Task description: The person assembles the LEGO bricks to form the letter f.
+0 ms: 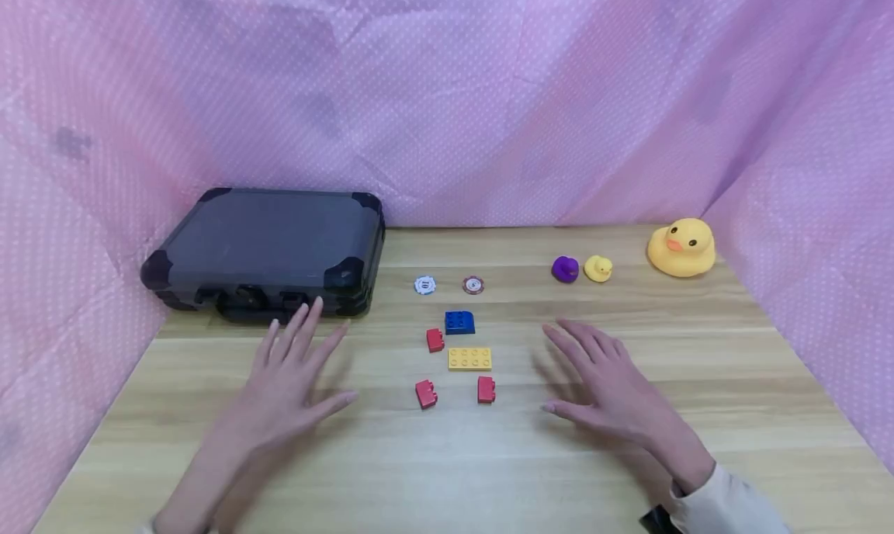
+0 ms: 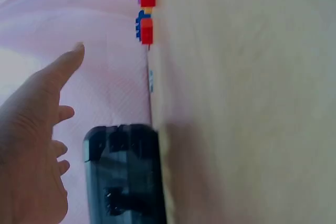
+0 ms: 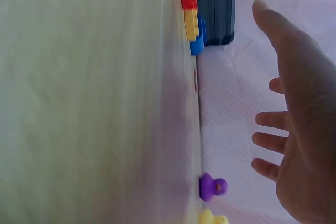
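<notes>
My left hand (image 1: 289,386) hovers over the table with its fingers spread, holding nothing, just in front of the dark case (image 1: 258,243). On the other side my right hand (image 1: 611,383) is held above the wood, fingers spread and nothing in them. Between the hands lie building bricks: a yellow brick (image 1: 469,359), a blue brick (image 1: 459,323) behind it, and three small red bricks (image 1: 426,394) around them. A white poker chip (image 1: 424,285) and a red-brown poker chip (image 1: 472,285) lie flat behind the blue brick.
At the back right sit a purple rubber duck (image 1: 565,269), a small yellow duck (image 1: 598,268) and a larger yellow duck (image 1: 681,247). Pink dotted cloth (image 1: 475,99) hangs behind and along both sides of the wooden table (image 1: 447,472). The case lies closed, handle toward me.
</notes>
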Tool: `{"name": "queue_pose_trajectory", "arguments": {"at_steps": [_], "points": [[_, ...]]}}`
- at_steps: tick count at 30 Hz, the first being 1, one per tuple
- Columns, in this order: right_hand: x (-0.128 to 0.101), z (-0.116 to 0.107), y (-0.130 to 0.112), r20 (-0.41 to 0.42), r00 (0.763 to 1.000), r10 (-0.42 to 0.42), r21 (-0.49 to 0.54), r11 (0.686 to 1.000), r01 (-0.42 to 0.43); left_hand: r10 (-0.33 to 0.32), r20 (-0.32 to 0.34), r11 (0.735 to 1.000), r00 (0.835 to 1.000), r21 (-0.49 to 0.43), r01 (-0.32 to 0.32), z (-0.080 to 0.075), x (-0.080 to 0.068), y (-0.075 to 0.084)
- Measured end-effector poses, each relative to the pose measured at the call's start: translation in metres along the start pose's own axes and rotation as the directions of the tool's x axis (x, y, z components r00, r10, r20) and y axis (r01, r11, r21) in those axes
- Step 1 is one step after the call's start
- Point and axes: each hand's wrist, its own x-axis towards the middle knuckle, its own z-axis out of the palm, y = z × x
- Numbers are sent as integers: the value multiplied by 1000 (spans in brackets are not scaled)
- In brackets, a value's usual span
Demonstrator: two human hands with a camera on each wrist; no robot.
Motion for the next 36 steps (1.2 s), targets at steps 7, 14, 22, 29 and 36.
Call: {"name": "queue_pose_trajectory", "arguments": {"at_steps": [7,14,22,29,36], "points": [[7,13,-13,28,999,41,190,981,-45,-7,-10,985,1000,-175,5,16,9,12],[15,29,-25,57,996,66,340,937,-81,31,9,958,999,-285,-27,31,18,22],[18,45,-31,32,998,46,358,932,-54,114,1,937,994,-332,-107,47,24,32],[17,52,-36,69,996,61,371,925,-83,116,76,927,990,-367,-80,60,23,40],[21,58,-39,32,999,36,350,936,-45,99,102,925,990,-376,-54,69,29,49]]}}
